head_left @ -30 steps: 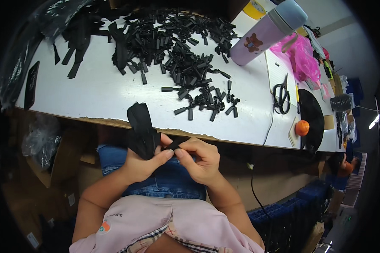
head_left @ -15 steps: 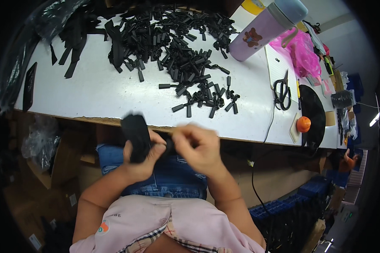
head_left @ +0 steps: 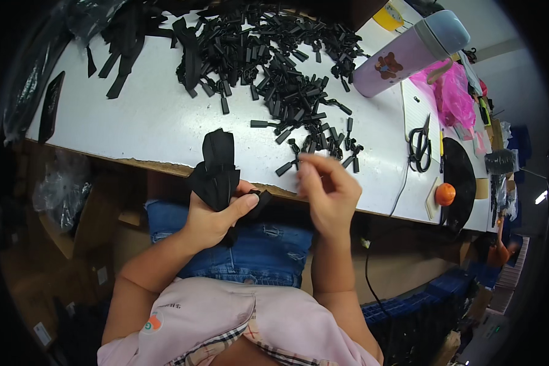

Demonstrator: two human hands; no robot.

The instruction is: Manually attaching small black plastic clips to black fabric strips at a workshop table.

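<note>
My left hand is closed around a bundle of black fabric strips, held upright in front of the table's near edge. One folded end of black strip sticks out by the thumb. My right hand is over the table edge with its fingers curled together, slightly blurred. Its fingertips are at the near side of a pile of small black tabs with hook-like ends; whether one of them is in the fingers is hidden.
More black strips lie at the back left, near a dark phone-like slab. To the right stand a pink-purple bottle, black-handled scissors and an orange round object. A thin cable runs over the table edge.
My right hand has moved away from the left one, forward and right to the tabs. The bundle in my left hand now shows more spread-out strips. The view has shifted slightly.
</note>
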